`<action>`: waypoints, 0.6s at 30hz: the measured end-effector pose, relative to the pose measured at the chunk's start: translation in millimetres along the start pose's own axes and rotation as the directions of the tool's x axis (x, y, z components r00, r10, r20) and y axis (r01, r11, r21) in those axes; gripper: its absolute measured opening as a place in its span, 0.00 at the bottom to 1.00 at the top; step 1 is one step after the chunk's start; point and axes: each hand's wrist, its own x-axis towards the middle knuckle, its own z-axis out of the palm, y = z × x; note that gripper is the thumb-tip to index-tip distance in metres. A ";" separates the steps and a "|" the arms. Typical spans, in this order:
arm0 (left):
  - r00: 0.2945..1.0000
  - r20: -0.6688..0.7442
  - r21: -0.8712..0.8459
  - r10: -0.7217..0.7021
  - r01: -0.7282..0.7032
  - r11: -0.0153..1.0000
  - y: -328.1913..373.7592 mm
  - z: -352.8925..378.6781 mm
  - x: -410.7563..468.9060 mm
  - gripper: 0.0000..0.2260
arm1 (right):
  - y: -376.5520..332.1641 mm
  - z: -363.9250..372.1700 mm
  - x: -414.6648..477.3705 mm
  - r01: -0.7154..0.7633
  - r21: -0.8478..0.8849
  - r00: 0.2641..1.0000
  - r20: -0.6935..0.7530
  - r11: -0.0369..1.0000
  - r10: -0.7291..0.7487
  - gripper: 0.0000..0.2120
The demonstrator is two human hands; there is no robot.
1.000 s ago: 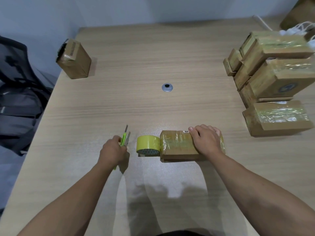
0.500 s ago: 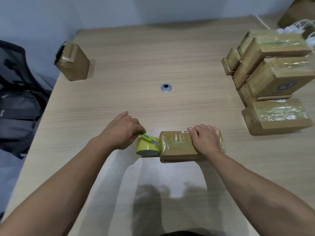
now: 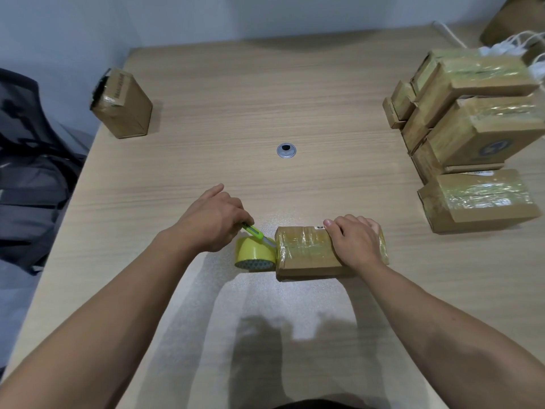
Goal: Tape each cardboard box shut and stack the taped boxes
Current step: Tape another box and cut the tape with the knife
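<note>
Holding box [image 3: 306,252], right hand [image 3: 355,242] abuts illegible label [image 3: 320,227]; left hand [image 3: 211,221] grips cutter [image 3: 255,231].

Your left hand [image 3: 212,222] hides most of the green cutter [image 3: 254,231] it holds. Its blade tip is too small to see clearly. Your right hand [image 3: 354,243] covers the box [image 3: 303,249] top under it.

Wooden table [image 3: 265,93] with metal grommet [image 3: 286,150] — dark bag [image 3: 29,178] left, white cords [image 3: 501,47] right.
</note>
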 end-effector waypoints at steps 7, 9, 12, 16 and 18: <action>1.000 0.006 0.021 0.004 -0.004 1.000 1.1 -0.3 5.5 0.15 | -0.8 -0.4 0.2 0.001 -0.003 1.000 -0.002 1.000 -0.001 0.21; 1.000 -0.001 0.032 -0.004 0.004 0.999 1.1 -0.1 7.7 0.15 | 0.4 -0.4 0.0 0.000 -0.006 1.000 -0.004 1.000 0.000 0.21; 0.999 -0.030 0.046 -0.035 0.036 0.998 -0.6 2.9 11.9 0.15 | 1.4 -0.1 0.8 -0.005 -0.012 1.000 -0.001 1.000 0.005 0.21; 0.992 -0.094 0.035 -0.090 0.094 0.995 -2.4 8.4 16.1 0.15 | 0.1 1.1 0.1 -0.006 0.008 1.000 -0.010 1.000 0.006 0.19; 0.985 -0.125 0.010 -0.122 0.124 0.992 -2.9 11.4 16.8 0.15 | -0.2 1.1 -0.1 -0.001 0.008 1.000 -0.010 1.000 0.001 0.19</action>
